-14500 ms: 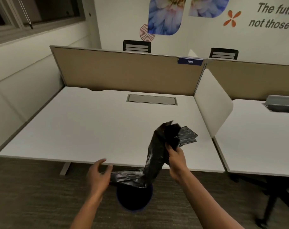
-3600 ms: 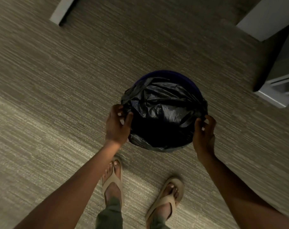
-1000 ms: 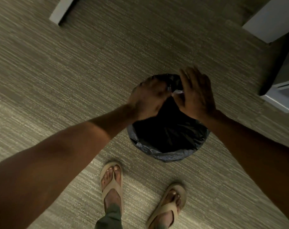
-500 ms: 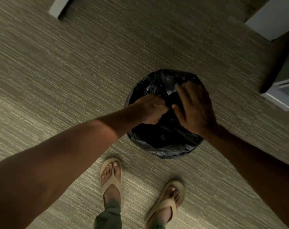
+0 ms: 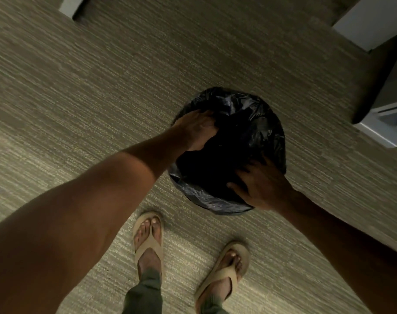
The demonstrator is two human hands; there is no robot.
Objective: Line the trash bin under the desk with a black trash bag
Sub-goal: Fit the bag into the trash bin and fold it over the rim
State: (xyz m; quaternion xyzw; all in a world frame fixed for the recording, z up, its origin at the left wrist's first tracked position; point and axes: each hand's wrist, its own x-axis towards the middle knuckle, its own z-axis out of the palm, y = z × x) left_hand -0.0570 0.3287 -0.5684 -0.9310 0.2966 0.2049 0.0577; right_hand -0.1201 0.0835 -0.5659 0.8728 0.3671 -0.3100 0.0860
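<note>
The black trash bag (image 5: 249,123) sits in the round trash bin on the carpet, its edge folded out over the rim, so the bin itself is hidden under the plastic. My left hand (image 5: 197,130) is at the bag's left rim with its fingers curled into the plastic. My right hand (image 5: 258,184) lies over the near right rim, its fingers spread and reaching into the dark opening.
My two feet in tan sandals (image 5: 148,241) (image 5: 227,268) stand just in front of the bin. There is a white desk panel (image 5: 374,23) at the top right, a white drawer unit (image 5: 388,123) at the right edge and a white desk foot (image 5: 72,5) at the top left.
Both hands have moved apart from the middle of the bag: the left to the left rim, the right down to the near right rim. More of the bag's open mouth now shows.
</note>
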